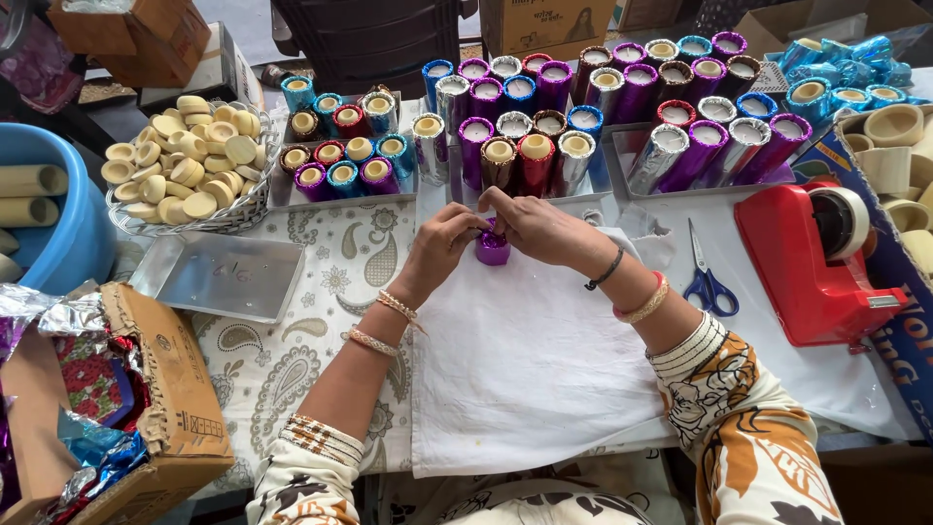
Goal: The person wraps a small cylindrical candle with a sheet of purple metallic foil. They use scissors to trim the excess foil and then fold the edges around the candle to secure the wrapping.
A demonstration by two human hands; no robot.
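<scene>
White cloth (525, 360) covers your desk, and both hands pinch one small purple foil-wrapped cylinder (493, 249) between them. Your left hand (442, 243) steadies it; your right hand (535, 226) should press the foil edge flat before letting go.

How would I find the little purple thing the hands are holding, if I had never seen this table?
Find the white cloth spread in the middle of the table. At its top edge, the left hand and right hand meet around a short, shiny purple foil-wrapped cylinder. Unlike the other foil tubes, which stand in metal trays behind, it sits alone on the cloth.
</scene>
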